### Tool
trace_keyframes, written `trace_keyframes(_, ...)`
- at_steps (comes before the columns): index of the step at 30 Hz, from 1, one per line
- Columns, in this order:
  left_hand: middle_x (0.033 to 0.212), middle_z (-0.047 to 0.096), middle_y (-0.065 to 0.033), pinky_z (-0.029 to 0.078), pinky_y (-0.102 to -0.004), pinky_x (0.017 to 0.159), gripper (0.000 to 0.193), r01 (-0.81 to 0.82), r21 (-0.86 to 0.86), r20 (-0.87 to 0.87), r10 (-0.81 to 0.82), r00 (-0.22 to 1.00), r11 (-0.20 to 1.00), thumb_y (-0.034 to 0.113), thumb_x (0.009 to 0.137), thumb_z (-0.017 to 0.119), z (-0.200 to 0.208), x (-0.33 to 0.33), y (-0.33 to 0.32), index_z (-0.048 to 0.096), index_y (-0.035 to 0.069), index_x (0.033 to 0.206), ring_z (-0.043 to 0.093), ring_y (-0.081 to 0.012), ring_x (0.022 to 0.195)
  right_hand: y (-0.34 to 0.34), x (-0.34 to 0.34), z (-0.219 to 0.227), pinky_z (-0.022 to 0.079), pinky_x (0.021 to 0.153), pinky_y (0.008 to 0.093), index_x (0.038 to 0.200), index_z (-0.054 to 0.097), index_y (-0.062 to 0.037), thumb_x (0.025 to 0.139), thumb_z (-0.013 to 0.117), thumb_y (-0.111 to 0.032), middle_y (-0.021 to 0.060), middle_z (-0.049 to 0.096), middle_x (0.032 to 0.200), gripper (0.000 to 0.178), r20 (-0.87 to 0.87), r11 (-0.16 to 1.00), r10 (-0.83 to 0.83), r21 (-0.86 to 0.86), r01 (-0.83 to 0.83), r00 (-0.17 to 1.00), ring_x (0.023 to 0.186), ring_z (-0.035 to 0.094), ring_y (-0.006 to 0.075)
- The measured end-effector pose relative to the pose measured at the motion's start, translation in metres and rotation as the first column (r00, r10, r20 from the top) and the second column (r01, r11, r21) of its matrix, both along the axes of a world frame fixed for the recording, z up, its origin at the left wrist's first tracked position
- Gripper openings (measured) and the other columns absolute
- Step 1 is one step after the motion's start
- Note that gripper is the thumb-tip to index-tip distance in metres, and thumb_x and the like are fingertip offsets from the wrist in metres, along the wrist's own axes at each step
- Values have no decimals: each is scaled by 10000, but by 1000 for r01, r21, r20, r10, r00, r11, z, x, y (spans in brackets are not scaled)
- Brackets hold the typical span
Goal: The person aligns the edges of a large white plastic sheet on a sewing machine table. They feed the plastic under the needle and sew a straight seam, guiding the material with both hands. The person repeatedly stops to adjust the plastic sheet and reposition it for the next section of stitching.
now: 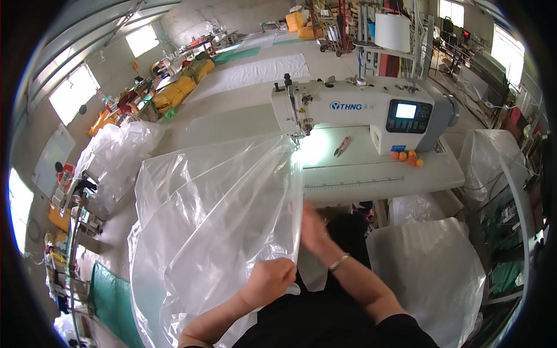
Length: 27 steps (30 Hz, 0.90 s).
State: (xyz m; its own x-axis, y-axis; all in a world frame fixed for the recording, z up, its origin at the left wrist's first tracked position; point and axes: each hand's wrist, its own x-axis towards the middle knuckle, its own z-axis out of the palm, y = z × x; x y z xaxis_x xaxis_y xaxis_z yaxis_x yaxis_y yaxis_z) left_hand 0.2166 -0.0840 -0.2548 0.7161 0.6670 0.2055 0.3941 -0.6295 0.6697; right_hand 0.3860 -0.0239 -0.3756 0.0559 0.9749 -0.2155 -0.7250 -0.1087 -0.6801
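A large clear plastic sheet (214, 209) spreads over the left of the sewing table and hangs toward me in folds. Its right edge runs up to the needle area of a white sewing machine (360, 110), where a lamp glows. Low on that edge, my left hand (270, 281) is closed in a fist around the gathered plastic. My right hand (314, 235), with a bracelet at the wrist, is beside the same edge just below the table front. Motion blurs its fingers, and part of it seems to lie behind the sheet.
Red-handled thread snips (342, 146) and several small orange fruits (407, 157) lie on the machine bed. A white thread cone (393, 32) stands behind the machine. More plastic sheeting (429, 272) hangs at my right, and a plastic heap (119, 156) sits at left.
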Motion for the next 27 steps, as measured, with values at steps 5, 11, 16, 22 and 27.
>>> trace_keyframes(5,686,552,-108,473,-408,547,130,197,199,-36,-194,980,960,131,812,617,-17,18,9,542,47,746,591,-309,621,-32,-58,-63,508,764,323,904,686,-46,925,566,-235,149,672,1023,225,323,783,606,-79,-617,727,974,623,167)
trace_keyframes(11,691,540,-86,481,-407,545,122,174,146,-82,-164,983,974,135,807,618,-41,2,5,536,60,756,591,-297,630,38,53,24,493,504,346,741,665,-12,851,645,-199,94,650,600,217,968,997,-76,69,35,238,521,634,244)
trace_keyframes(16,672,517,-83,478,-408,515,142,225,153,-40,-221,974,962,125,795,621,-40,8,10,507,59,743,581,-292,599,144,74,59,539,650,410,756,672,13,786,679,-203,159,669,684,218,893,952,-273,304,34,-358,680,666,341)
trace_keyframes(22,661,506,-81,481,-405,500,164,196,121,56,-204,977,973,113,776,628,-37,0,15,480,61,726,582,-283,583,182,74,58,544,676,422,828,670,1,786,621,-106,175,681,755,125,804,999,-53,49,-23,-592,737,679,333)
trace_keyframes(27,669,531,-94,478,-418,502,157,159,47,155,-164,974,986,116,791,634,-49,-9,24,497,60,739,582,-303,580,136,50,55,545,656,411,943,641,7,812,582,-76,164,675,725,166,755,1000,26,-30,5,-655,727,685,305)
